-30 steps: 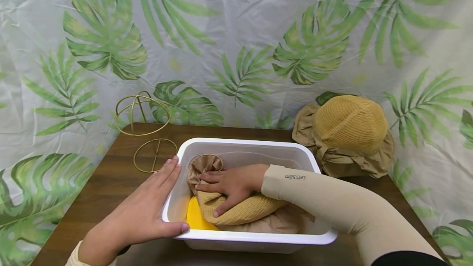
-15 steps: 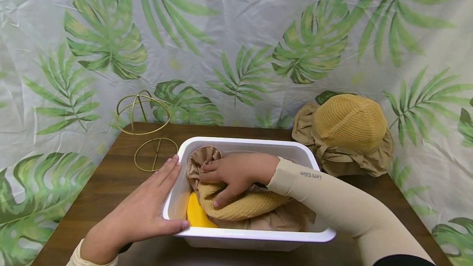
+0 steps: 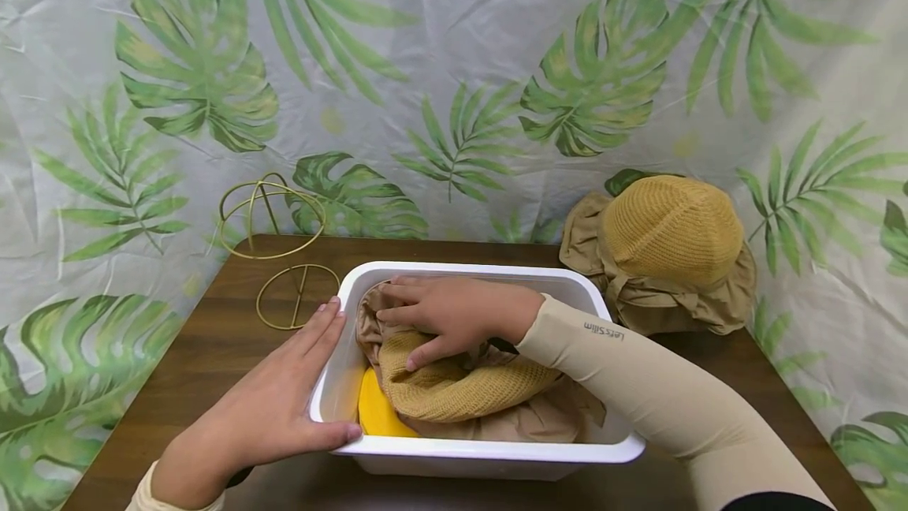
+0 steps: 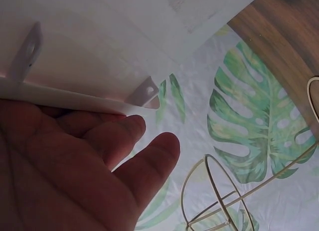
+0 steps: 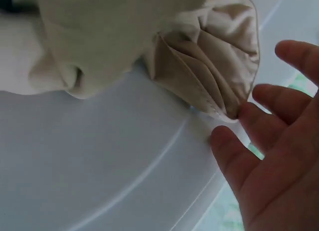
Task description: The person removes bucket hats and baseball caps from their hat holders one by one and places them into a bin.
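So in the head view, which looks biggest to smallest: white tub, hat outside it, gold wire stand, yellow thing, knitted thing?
1. White tub
2. Hat, knitted thing: too close to rank; right hand partly covers the knitted thing
3. Gold wire stand, by outline
4. Yellow thing, partly hidden

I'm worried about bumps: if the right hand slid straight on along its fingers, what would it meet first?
Probably the brown brim right at its fingertips; depth is unclear, so the right hand might skim over it towards the bin's left wall.
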`<state>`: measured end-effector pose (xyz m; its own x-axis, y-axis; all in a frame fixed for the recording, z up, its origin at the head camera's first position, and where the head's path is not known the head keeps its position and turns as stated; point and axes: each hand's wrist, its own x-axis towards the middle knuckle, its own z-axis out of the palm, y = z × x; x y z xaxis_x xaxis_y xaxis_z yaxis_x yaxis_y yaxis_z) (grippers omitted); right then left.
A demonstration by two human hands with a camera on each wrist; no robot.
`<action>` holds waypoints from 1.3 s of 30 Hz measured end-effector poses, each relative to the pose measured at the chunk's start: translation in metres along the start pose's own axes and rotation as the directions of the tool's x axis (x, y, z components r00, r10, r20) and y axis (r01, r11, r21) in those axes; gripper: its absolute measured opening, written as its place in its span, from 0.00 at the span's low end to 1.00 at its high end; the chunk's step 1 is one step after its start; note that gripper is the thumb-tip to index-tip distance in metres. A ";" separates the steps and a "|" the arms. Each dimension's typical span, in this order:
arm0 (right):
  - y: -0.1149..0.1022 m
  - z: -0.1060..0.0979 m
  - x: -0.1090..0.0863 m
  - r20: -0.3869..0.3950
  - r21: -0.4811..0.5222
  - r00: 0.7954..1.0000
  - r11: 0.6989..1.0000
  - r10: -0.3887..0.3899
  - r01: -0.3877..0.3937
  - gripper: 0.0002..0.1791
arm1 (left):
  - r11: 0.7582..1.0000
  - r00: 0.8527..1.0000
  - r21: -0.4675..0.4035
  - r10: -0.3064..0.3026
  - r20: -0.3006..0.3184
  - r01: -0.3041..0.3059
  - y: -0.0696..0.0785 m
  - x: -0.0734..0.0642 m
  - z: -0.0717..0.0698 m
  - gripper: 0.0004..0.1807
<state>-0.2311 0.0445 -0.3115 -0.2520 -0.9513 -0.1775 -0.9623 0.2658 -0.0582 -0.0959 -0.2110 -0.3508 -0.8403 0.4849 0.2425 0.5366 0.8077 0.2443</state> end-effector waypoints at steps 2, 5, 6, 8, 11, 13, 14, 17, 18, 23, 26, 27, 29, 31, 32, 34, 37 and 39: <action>-0.001 0.002 0.001 -0.002 -0.006 1.000 1.000 0.006 -0.006 0.42 | 1.000 1.000 -0.002 -0.001 0.000 0.001 0.000 0.000 0.000 0.63; -0.001 0.005 0.003 0.003 0.001 1.000 1.000 0.013 -0.013 0.42 | 1.000 1.000 -0.003 0.001 0.000 -0.001 0.000 0.000 -0.001 0.63; -0.001 0.006 0.003 0.009 0.005 1.000 1.000 0.017 -0.017 0.42 | 1.000 1.000 -0.005 0.001 0.000 -0.001 0.000 0.000 -0.001 0.63; 0.000 0.008 0.004 0.017 0.020 1.000 1.000 0.019 -0.019 0.42 | 1.000 1.000 -0.006 0.004 -0.001 -0.004 0.000 0.000 0.000 0.63; 0.001 0.014 0.005 0.027 0.042 0.999 0.999 0.018 -0.019 0.43 | 1.000 1.000 -0.011 0.010 -0.006 -0.010 0.000 0.000 -0.001 0.63; 0.001 0.018 0.006 0.034 0.052 0.999 0.999 0.014 -0.016 0.42 | 1.000 1.000 -0.014 0.014 -0.007 -0.014 0.000 0.000 -0.001 0.63; 0.002 0.021 0.007 0.039 0.052 0.999 0.999 0.010 -0.012 0.42 | 1.000 1.000 -0.016 0.015 -0.007 -0.015 0.000 0.000 -0.001 0.63; 0.001 0.025 0.009 0.057 0.053 0.998 0.999 0.001 -0.004 0.42 | 1.000 1.000 -0.018 0.017 -0.007 -0.018 0.001 -0.001 -0.001 0.63; 0.001 0.026 0.009 0.062 0.050 0.998 0.999 0.000 -0.003 0.42 | 1.000 1.000 -0.019 0.017 -0.007 -0.018 0.001 -0.001 -0.001 0.63; 0.005 0.017 0.007 0.067 0.098 0.998 0.995 0.018 -0.025 0.43 | 0.999 1.000 -0.021 0.025 -0.013 -0.025 0.001 0.000 -0.001 0.63; 0.009 0.006 0.003 0.034 0.133 0.999 0.991 0.025 -0.030 0.42 | 1.000 1.000 -0.018 0.021 -0.011 -0.021 0.002 0.000 -0.002 0.63; 0.010 0.001 0.002 0.017 0.140 1.000 0.990 0.025 -0.027 0.41 | 1.000 1.000 -0.019 0.019 -0.011 -0.020 0.002 0.000 -0.003 0.63; 0.012 -0.006 -0.003 -0.028 0.147 0.999 0.989 0.027 -0.022 0.40 | 1.000 1.000 -0.018 0.014 -0.009 -0.014 0.002 0.000 -0.004 0.63; 0.013 -0.015 -0.009 -0.074 0.155 0.997 0.988 0.031 -0.019 0.39 | 1.000 1.000 -0.025 0.005 -0.004 -0.005 0.002 0.000 -0.004 0.63; 0.013 -0.019 -0.013 -0.098 0.154 0.994 0.988 0.036 -0.021 0.39 | 1.000 1.000 -0.027 0.007 -0.006 -0.008 0.002 0.000 -0.004 0.63; 0.014 -0.029 -0.022 -0.138 0.160 0.989 0.987 0.056 -0.034 0.39 | 0.999 1.000 -0.032 0.010 -0.008 -0.010 0.002 0.000 -0.003 0.63; 0.017 -0.042 -0.039 -0.189 0.159 0.978 0.985 0.089 -0.059 0.39 | 0.999 1.000 -0.030 0.019 -0.017 -0.020 0.002 0.000 -0.002 0.63; 0.019 -0.049 -0.051 -0.210 0.166 0.971 0.983 0.115 -0.081 0.38 | 0.999 0.999 -0.022 0.029 -0.028 -0.029 0.002 -0.001 -0.001 0.63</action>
<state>-0.2414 0.0907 -0.2556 -0.3771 -0.9258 0.0270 -0.9084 0.3640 -0.2056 -0.0943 -0.2103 -0.3501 -0.8222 0.4983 0.2753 0.5624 0.7857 0.2576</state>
